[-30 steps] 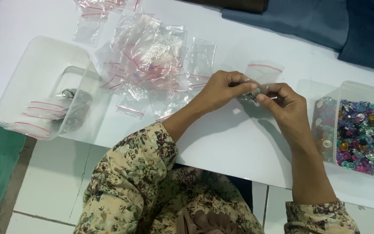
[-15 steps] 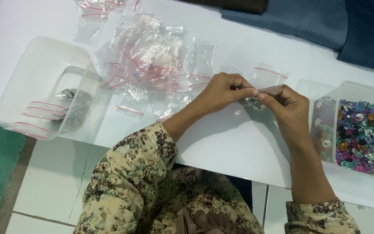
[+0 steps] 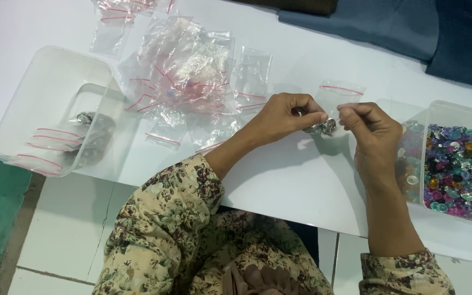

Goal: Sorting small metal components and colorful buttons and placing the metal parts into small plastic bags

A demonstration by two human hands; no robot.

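Left hand [image 3: 282,117] and right hand [image 3: 370,128]: both pinching 1 bag [image 3: 334,104] | bead tub [image 3: 457,158]: right of bag | bag pile [image 3: 187,71]: left of bag

Clear bag [image 3: 338,104], seemingly holding beads

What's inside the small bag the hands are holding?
The small clear bag, pinched by the left hand and right hand, holds a few shiny silvery pieces. Fingers hide part of it; count unclear.
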